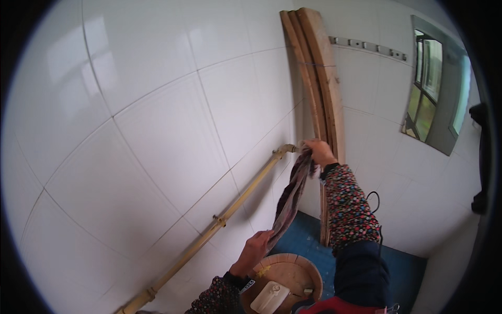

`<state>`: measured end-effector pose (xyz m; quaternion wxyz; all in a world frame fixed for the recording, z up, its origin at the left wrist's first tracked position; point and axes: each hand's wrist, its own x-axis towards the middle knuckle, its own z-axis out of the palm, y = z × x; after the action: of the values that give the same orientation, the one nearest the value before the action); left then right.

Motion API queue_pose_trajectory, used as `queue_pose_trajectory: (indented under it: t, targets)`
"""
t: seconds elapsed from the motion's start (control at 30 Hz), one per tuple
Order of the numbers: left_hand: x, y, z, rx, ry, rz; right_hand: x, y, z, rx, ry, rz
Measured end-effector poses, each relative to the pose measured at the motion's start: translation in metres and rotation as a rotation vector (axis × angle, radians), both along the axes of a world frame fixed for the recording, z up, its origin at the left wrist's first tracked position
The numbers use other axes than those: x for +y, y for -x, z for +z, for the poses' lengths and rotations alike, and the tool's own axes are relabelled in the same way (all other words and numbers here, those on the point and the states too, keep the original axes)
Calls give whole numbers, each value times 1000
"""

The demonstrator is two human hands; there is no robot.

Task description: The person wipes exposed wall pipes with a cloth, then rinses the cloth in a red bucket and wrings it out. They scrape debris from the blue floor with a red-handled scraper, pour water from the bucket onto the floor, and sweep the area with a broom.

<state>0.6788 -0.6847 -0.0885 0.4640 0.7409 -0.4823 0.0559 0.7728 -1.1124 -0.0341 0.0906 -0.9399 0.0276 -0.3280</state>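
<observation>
A long, bunched dark cloth [291, 194] with greyish and purple tones stretches slantwise between my hands. My right hand [321, 152] grips its upper end, close to the elbow fitting of a yellowish pipe [251, 187] on the tiled wall. Lower and to the left, my left hand [256, 246] is closed around the cloth's other end, above a round wooden tub [311, 267]. Inside the tub lie a white plastic container with a cap [271, 297] and a small pale block [308, 291].
Long wooden boards [323, 78] lean upright in the corner behind my right hand. A metal hook rail [368, 47] and a mirror [426, 83] hang on the right wall. The floor [298, 234] is blue. A thin black cable loop [373, 201] shows beside my right forearm.
</observation>
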Motion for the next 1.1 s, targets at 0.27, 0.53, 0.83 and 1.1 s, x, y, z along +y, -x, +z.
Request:
queue_pose_trajectory:
  t: [0.27, 0.53, 0.83, 1.1]
  targets:
    - [1, 19, 3, 178, 61, -75, -26, 129, -2, -141, -391, -151]
    - [52, 85, -49, 520, 91, 79, 141, 206, -134, -3, -1169, 474]
    - [176, 149, -45, 603, -37, 498, 389, 236, -187, 1135, -2138, 1262]
    - [316, 242, -58, 926, 496, 1076, 485, 213, -96, 968, -977, 1401]
